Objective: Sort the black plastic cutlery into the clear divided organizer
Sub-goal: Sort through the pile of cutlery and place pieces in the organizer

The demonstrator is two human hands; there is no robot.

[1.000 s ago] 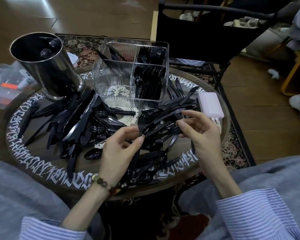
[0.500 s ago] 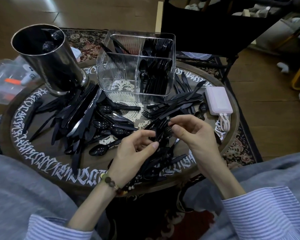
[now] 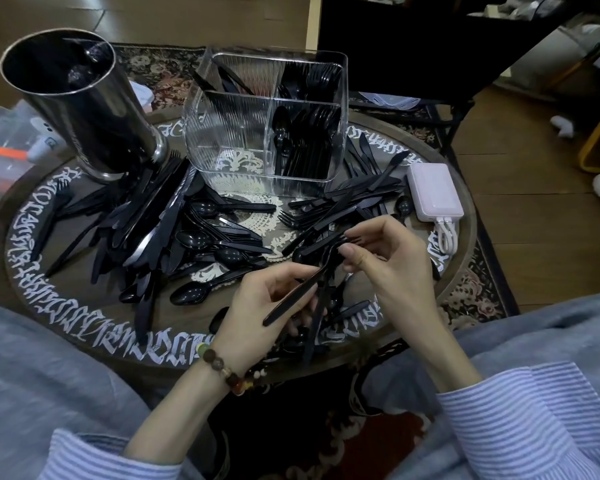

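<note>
Both hands have lifted off the pile since a second ago: left hand (image 3: pixel 271 306) now grips a black fork (image 3: pixel 305 285) by its handle, right hand (image 3: pixel 388 268) pinches its tines, organizer (image 3: pixel 267 112) beyond both hands, so placement looks next.

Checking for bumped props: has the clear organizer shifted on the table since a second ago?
No. The clear organizer sits in the same spot beside the steel cylinder, over the white lace pattern; only the head camera moved.
</note>
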